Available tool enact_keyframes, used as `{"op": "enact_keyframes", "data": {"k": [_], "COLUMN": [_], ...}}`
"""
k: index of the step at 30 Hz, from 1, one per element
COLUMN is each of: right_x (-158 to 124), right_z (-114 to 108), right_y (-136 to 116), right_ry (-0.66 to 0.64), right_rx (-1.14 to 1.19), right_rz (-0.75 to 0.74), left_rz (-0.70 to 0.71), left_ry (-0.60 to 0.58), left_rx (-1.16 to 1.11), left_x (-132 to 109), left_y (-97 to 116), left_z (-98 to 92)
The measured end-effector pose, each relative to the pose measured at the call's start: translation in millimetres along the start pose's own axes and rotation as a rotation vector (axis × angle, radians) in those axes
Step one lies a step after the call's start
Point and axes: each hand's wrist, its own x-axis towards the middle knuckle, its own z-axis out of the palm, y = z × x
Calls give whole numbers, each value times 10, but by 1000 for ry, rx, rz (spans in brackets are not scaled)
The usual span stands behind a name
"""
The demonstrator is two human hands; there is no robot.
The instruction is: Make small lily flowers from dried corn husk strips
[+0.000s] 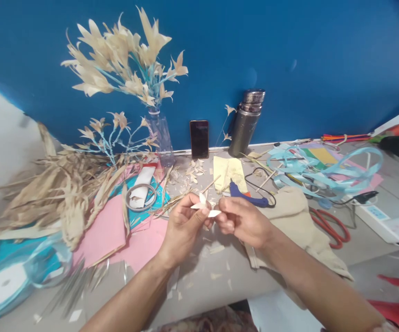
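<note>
Petal work, it seems: the left hand [184, 223] pinches the pale flower [199, 206], the right hand [242, 219] curls at its edge, hold unclear, and the next move calls for gentle steadiness.

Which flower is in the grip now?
The small white flower, pinched in the left hand; the other flowers are on stems farther back, unheld.

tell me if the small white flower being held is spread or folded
Spread: the white flower shows petals pointing in different directions.
</note>
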Motion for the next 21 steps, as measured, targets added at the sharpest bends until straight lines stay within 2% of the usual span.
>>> {"op": "enact_keyframes", "data": {"k": [3,8,10,14,16,21], "right_x": [-23,-10,12,24,10,-9], "right_z": [-12,75,91,39,12,88], "right_y": [-13,33,49,52,60,150], "right_ry": [57,60,47,-28,16,223], "right_rx": [-26,-205,-165,76,65,-294], "right_rz": [-61,-121,-91,-52,-107,-280], "left_rz": [16,32,20,14,18,32], "left_ry": [-2,18,8,6,49,188], "left_rx": [6,128,94,-37,-44,116], "left_x": [11,-4,-6,16,29,12], "left_y": [23,-5,-17,-14,-10,-28], "left_z": [-29,-39,-24,-9,-12,18]}}
